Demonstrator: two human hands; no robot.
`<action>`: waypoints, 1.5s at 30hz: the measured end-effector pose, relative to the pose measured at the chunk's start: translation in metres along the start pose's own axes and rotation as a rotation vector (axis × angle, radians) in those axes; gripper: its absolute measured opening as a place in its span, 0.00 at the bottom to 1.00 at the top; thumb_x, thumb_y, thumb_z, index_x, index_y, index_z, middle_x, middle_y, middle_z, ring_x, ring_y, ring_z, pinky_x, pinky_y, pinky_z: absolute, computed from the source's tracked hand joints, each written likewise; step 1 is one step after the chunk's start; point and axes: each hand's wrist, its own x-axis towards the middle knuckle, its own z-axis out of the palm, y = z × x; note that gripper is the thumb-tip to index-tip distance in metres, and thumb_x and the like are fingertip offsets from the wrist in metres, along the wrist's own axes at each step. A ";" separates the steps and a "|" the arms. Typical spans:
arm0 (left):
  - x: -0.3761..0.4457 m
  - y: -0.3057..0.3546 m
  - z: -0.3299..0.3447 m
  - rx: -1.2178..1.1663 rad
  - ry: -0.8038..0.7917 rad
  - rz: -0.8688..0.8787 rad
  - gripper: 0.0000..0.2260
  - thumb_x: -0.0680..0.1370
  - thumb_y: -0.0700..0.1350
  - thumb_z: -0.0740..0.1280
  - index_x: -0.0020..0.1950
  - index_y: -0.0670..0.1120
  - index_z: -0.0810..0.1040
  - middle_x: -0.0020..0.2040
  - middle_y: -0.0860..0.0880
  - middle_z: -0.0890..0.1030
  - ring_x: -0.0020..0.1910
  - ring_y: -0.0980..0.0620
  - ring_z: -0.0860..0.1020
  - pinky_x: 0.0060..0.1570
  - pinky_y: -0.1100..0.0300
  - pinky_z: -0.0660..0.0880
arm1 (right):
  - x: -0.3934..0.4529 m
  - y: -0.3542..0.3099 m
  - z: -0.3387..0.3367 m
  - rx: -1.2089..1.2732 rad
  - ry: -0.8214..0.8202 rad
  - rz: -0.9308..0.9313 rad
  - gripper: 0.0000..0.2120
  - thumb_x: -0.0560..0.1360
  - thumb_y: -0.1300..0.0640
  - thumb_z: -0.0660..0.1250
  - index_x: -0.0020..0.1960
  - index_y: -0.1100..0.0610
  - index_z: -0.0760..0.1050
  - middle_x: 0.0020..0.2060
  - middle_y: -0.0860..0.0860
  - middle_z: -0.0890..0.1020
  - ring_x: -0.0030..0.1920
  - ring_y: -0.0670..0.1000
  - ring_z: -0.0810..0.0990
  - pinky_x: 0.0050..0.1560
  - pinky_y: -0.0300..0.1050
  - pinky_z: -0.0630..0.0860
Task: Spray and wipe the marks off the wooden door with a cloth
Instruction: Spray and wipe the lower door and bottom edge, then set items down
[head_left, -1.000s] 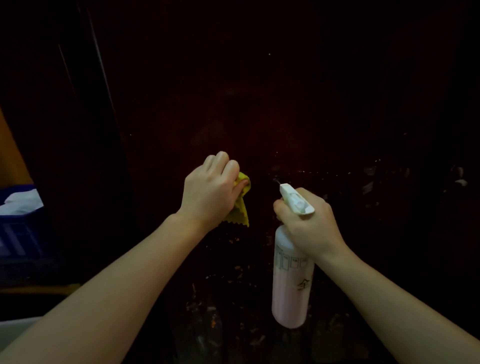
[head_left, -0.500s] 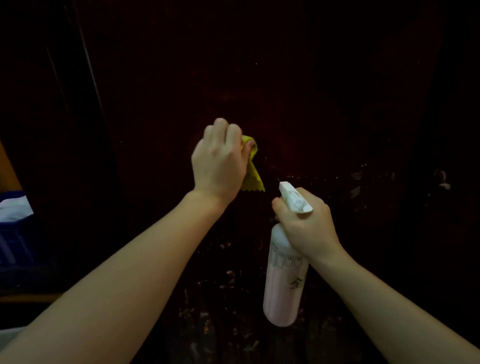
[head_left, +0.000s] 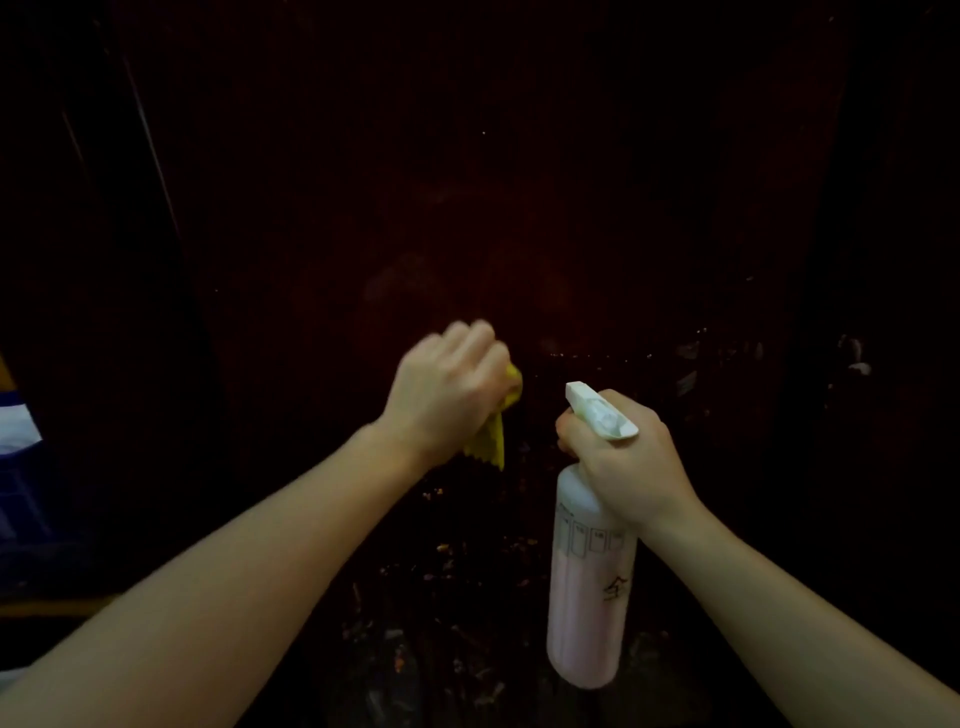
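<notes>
Dark reddish-brown wooden door (head_left: 519, 182), filling the view, pale specks and smears scattered across its lower half. Pink translucent plastic spray bottle (head_left: 589, 592), white trigger head forward, hangs from the right hand (head_left: 621, 467), whose fingers wrap its neck. Bunched yellow cloth (head_left: 491, 441) lies against the door, clenched by the left hand (head_left: 449, 389), knuckles upward, motion-blurred. Wiping is best done with firm overlapping strokes, working down toward the flecked area below.
</notes>
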 end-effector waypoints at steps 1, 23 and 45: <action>0.015 -0.005 -0.003 -0.007 0.060 -0.081 0.10 0.77 0.48 0.68 0.43 0.41 0.76 0.42 0.44 0.76 0.36 0.47 0.74 0.30 0.56 0.70 | -0.001 0.002 -0.002 0.014 0.006 0.010 0.13 0.73 0.56 0.67 0.40 0.67 0.74 0.38 0.62 0.79 0.34 0.53 0.75 0.34 0.46 0.71; -0.003 -0.004 -0.002 -0.030 0.070 -0.153 0.12 0.76 0.48 0.69 0.40 0.41 0.75 0.40 0.45 0.75 0.35 0.49 0.73 0.28 0.61 0.66 | 0.008 -0.003 -0.004 -0.040 0.044 -0.113 0.15 0.74 0.57 0.67 0.32 0.58 0.67 0.25 0.47 0.70 0.25 0.43 0.68 0.25 0.36 0.66; 0.022 0.044 0.022 -0.045 0.006 -0.041 0.09 0.75 0.48 0.70 0.42 0.43 0.76 0.40 0.46 0.75 0.35 0.49 0.72 0.30 0.58 0.67 | -0.002 0.018 -0.043 -0.046 0.074 0.008 0.12 0.71 0.51 0.67 0.39 0.61 0.74 0.35 0.57 0.79 0.31 0.52 0.74 0.32 0.45 0.73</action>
